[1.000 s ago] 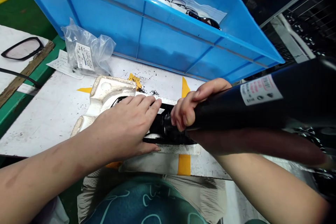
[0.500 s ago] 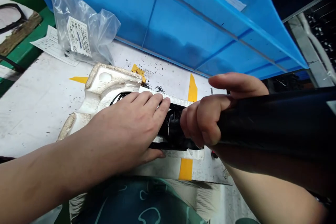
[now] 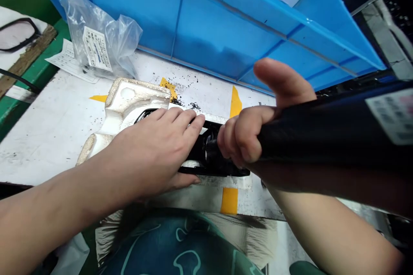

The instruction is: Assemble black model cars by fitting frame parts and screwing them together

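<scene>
My right hand [image 3: 245,133] is wrapped round a thick black electric screwdriver [image 3: 322,133] with a white label; its thumb sticks up free. The screwdriver's ribbed nose points down at a black plastic frame [image 3: 222,172], and its tip is hidden. My left hand [image 3: 158,144] lies over the frame, fingers across the top and thumb at the near edge, holding it. The frame rests in a white foam block [image 3: 112,111] with worn, yellowish edges. Much of the frame is covered by my hands.
A large blue crate [image 3: 213,30] stands behind the foam. At the far left are a clear labelled plastic bag [image 3: 119,43], a paper slip [image 3: 69,62] and another black frame [image 3: 30,34]. Yellow tape [image 3: 229,201] marks the white tabletop [image 3: 41,137]; small black bits [image 3: 193,105] are scattered there.
The screwdriver has tilted slightly, so more of its label shows. My right thumb has lifted higher. My left hand stays on the frame; the view has shifted a little.
</scene>
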{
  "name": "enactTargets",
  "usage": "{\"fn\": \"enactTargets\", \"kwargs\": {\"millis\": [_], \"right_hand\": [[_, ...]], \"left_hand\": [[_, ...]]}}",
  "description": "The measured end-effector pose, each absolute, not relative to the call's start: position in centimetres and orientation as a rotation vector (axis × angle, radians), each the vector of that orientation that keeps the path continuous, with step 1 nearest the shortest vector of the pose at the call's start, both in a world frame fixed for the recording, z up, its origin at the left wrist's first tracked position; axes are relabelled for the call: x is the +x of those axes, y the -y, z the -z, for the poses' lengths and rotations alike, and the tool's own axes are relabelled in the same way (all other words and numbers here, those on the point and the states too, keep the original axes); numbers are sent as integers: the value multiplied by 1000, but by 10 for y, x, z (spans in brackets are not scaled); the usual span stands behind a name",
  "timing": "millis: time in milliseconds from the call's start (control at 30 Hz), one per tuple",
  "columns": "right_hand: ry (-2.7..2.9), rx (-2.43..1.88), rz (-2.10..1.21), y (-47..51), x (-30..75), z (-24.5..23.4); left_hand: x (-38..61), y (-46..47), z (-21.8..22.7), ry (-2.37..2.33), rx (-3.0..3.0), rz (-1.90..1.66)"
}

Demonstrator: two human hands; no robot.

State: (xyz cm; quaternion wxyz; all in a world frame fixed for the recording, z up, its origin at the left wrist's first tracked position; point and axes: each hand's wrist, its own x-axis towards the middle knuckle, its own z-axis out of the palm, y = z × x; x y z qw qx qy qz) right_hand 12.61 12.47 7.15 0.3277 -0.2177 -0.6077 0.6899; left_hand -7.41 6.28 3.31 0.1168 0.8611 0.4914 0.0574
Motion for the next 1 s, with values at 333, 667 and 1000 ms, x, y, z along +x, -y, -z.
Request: {"fn": "enactTargets", "kwargs": {"millis": [333,667,1000], "right_hand": [[1450,-412,-1576,-118,101,-51],[1803,-651,-1081,-133,130,-126],[1528,-1288,-1550,-84,236,-48]], "left_hand": [[-72,-59,-47,-1448,2549,-124],[-71,-57,-45,-1450,2571,-134],[-55,-29,-87,-1670,2627,-274]]}}
